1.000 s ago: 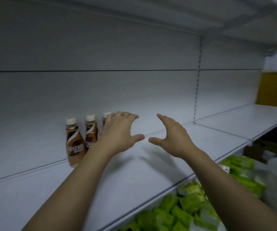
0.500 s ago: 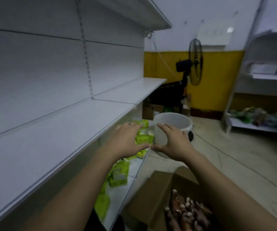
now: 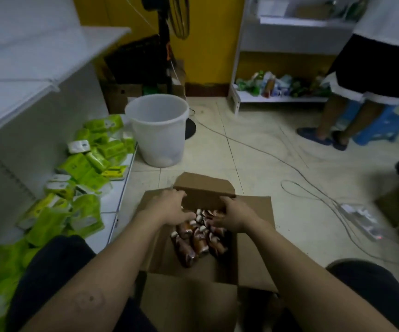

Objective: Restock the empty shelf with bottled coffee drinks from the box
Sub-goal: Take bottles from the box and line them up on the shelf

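No legible text; labels on bottles (image 3: 194, 238) blurred, print on green packs (image 3: 85, 164) too small.

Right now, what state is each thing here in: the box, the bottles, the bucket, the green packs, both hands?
cardboard box, open, flaps spread.
bottles, capped, lying heaped inside the box.
bucket, upright, no lid.
green packs, lying loose on the low shelf.
left hand, fingers spread over the bottles, nothing visibly held.
right hand, fingers curled down among the bottles; grip unclear.
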A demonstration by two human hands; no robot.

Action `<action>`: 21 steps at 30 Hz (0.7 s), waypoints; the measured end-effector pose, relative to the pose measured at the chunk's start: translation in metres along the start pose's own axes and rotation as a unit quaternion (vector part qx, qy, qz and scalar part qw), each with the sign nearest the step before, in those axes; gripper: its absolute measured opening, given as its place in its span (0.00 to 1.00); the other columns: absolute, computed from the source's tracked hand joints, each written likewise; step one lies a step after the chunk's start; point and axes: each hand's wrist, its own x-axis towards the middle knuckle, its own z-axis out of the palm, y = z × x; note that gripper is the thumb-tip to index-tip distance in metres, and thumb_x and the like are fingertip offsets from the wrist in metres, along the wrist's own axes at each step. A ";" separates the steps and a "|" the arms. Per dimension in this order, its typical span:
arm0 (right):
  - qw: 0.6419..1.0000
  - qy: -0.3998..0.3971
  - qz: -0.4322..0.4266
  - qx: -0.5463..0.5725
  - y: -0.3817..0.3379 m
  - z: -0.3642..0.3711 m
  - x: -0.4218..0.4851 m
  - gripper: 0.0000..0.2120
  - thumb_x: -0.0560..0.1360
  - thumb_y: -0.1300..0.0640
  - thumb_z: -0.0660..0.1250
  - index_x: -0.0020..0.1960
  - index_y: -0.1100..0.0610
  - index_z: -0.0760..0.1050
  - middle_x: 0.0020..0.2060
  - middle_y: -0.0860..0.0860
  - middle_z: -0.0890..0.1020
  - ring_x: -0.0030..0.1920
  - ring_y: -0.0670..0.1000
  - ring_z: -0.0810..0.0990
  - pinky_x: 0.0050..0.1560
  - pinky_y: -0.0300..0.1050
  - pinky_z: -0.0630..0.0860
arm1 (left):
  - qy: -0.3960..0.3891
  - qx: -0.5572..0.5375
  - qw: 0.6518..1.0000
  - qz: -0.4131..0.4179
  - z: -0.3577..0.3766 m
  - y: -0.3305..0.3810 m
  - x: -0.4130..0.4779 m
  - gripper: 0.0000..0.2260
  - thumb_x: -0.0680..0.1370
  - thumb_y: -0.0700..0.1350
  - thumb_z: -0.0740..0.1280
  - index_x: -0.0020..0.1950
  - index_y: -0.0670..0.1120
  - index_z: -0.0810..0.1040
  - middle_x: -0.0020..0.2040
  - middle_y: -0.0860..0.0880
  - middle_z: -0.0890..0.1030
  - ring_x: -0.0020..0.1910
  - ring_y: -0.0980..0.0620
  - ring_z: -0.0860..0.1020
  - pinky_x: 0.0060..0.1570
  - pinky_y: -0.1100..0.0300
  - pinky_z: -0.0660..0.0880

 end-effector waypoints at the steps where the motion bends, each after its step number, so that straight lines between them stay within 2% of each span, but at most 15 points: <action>1: 1.000 -0.020 0.013 0.007 0.007 0.010 0.009 0.40 0.67 0.36 0.70 0.73 0.50 0.63 0.67 0.55 0.73 0.63 0.57 0.75 0.62 0.56 0.74 | -0.022 -0.011 1.000 -0.011 0.013 -0.001 0.010 0.36 0.69 0.66 0.69 0.71 0.48 0.68 0.69 0.45 0.72 0.66 0.44 0.72 0.62 0.48 0.72; 6: 0.993 -0.103 0.021 0.045 0.030 0.060 0.054 0.34 0.75 0.45 0.67 0.76 0.48 0.58 0.72 0.55 0.67 0.69 0.58 0.69 0.67 0.49 0.66 | -0.117 -0.094 0.986 -0.077 0.077 -0.015 0.053 0.26 0.71 0.58 0.72 0.64 0.47 0.74 0.61 0.47 0.78 0.58 0.46 0.77 0.58 0.51 0.75; 8: 0.989 -0.134 0.032 0.052 0.037 0.087 0.077 0.35 0.75 0.45 0.65 0.77 0.45 0.54 0.75 0.55 0.63 0.71 0.59 0.66 0.71 0.52 0.63 | -0.150 -0.126 0.976 -0.095 0.106 -0.025 0.070 0.23 0.70 0.56 0.73 0.61 0.49 0.77 0.58 0.49 0.80 0.56 0.47 0.78 0.56 0.54 0.75; 11: 0.976 -0.200 0.089 0.021 0.051 0.131 0.110 0.34 0.74 0.46 0.66 0.76 0.49 0.57 0.73 0.56 0.65 0.70 0.59 0.67 0.69 0.54 0.65 | -0.198 -0.189 0.953 -0.130 0.148 -0.040 0.092 0.12 0.73 0.51 0.71 0.54 0.50 0.79 0.50 0.51 0.80 0.54 0.50 0.77 0.50 0.63 0.72; 12: 0.971 -0.211 0.111 0.022 0.056 0.143 0.120 0.34 0.74 0.47 0.67 0.76 0.50 0.58 0.72 0.56 0.65 0.69 0.58 0.67 0.68 0.53 0.66 | -0.210 -0.223 0.940 -0.150 0.163 -0.044 0.100 0.10 0.73 0.49 0.71 0.53 0.51 0.79 0.48 0.52 0.80 0.53 0.51 0.77 0.50 0.63 0.72; 14: 0.966 -0.217 0.139 0.028 0.065 0.168 0.137 0.34 0.74 0.51 0.68 0.75 0.51 0.58 0.71 0.56 0.66 0.69 0.58 0.68 0.68 0.53 0.66 | -0.226 -0.279 0.911 -0.204 0.193 -0.051 0.115 0.17 0.71 0.51 0.73 0.58 0.51 0.78 0.53 0.52 0.80 0.55 0.51 0.77 0.56 0.57 0.73; 16: 0.966 -0.206 0.149 0.038 0.073 0.188 0.151 0.34 0.74 0.52 0.69 0.75 0.51 0.58 0.71 0.57 0.65 0.70 0.58 0.68 0.69 0.54 0.67 | -0.226 -0.327 0.877 -0.268 0.235 -0.064 0.134 0.25 0.67 0.54 0.75 0.62 0.51 0.77 0.57 0.51 0.80 0.54 0.50 0.78 0.54 0.53 0.75; 18: 0.966 -0.192 0.165 0.056 0.078 0.206 0.165 0.36 0.74 0.52 0.69 0.77 0.51 0.54 0.74 0.58 0.61 0.72 0.60 0.64 0.71 0.56 0.66 | -0.208 -0.393 0.832 -0.331 0.268 -0.073 0.148 0.29 0.62 0.56 0.76 0.61 0.51 0.77 0.55 0.50 0.80 0.51 0.51 0.78 0.52 0.52 0.76; 19: 0.964 -0.190 0.178 0.061 0.081 0.212 0.170 0.39 0.74 0.52 0.69 0.78 0.50 0.51 0.75 0.59 0.57 0.73 0.61 0.62 0.72 0.58 0.65 | -0.202 -0.431 0.803 -0.358 0.269 -0.070 0.152 0.27 0.63 0.55 0.77 0.59 0.50 0.76 0.55 0.50 0.80 0.52 0.51 0.78 0.54 0.51 0.75; 21: 0.960 -0.188 0.202 0.054 0.088 0.225 0.180 0.43 0.74 0.52 0.69 0.79 0.49 0.45 0.77 0.59 0.52 0.75 0.61 0.57 0.72 0.58 0.63 | -0.210 -0.487 0.752 -0.391 0.272 -0.063 0.161 0.19 0.71 0.51 0.74 0.59 0.49 0.73 0.58 0.48 0.77 0.55 0.48 0.76 0.55 0.52 0.72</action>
